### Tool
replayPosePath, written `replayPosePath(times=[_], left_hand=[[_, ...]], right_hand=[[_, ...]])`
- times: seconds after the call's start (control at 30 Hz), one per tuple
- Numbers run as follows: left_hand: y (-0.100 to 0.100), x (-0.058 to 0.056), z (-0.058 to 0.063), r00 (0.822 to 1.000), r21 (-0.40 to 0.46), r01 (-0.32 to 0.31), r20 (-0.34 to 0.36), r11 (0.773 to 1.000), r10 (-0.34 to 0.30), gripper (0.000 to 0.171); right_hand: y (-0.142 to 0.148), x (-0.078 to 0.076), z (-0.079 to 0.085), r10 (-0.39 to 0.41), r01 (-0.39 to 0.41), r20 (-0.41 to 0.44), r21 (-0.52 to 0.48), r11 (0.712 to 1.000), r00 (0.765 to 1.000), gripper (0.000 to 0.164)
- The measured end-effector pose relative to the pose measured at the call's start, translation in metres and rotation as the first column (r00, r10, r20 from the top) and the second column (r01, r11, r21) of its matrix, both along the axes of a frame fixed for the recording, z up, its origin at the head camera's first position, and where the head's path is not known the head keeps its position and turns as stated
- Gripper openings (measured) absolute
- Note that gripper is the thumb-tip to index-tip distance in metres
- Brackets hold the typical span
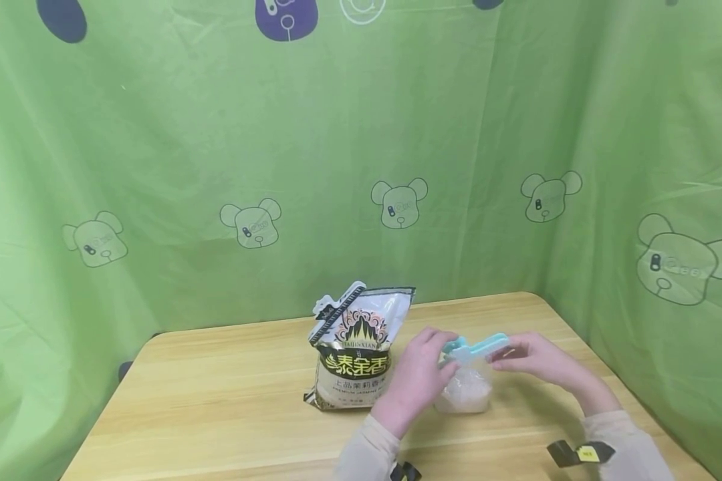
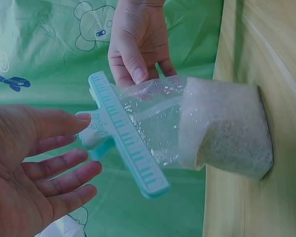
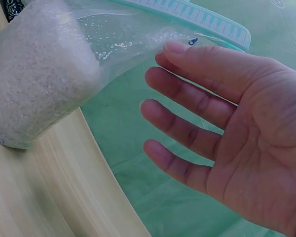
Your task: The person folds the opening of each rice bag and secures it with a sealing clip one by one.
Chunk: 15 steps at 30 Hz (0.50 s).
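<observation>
A clear plastic bag of rice (image 2: 227, 126) stands on the table, its top closed by a mint-green sealing clip (image 2: 133, 140) that slants across it. My left hand (image 1: 418, 374) is at the clip's handle, pinching it with the thumb on one lever; its other fingers are spread loosely in the left wrist view. On the other side, my right hand (image 3: 246, 113) holds the edge of the bag's upper part between thumb and index finger, just below the clip. Its remaining fingers extend loosely, away from the bag.
A larger printed rice bag (image 1: 355, 361) stands left of the small bag, its folded top corner held by a black-and-white clip (image 1: 337, 310). The wooden table (image 1: 216, 401) ends at a green curtain (image 1: 313, 133) with bear prints behind and at the sides.
</observation>
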<state>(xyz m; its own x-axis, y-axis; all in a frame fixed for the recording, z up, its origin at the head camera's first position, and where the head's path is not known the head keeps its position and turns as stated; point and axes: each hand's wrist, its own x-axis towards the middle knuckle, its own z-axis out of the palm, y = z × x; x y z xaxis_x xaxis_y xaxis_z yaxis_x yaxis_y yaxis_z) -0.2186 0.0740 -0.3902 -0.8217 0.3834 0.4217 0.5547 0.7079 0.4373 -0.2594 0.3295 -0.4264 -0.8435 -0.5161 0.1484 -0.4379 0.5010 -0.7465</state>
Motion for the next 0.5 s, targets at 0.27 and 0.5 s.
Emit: replayPosePath(times=[0.27, 0.5], left_hand=[[-0.015, 0.001, -0.002, 0.998, 0.014, 0.004, -0.057, 1.0, -0.003, 0.041], [-0.036, 0.006, -0.003, 0.978, 0.058, 0.026, -0.206, 0.998, -0.014, 0.032]], right_hand=[[0.004, 0.002, 0.002, -0.028, 0.028, -0.004, 0.036, 0.999, 1.0, 0.024], [0.012, 0.003, 0.003, -0.092, 0.094, -0.023, 0.069, 0.993, 0.995, 0.022]])
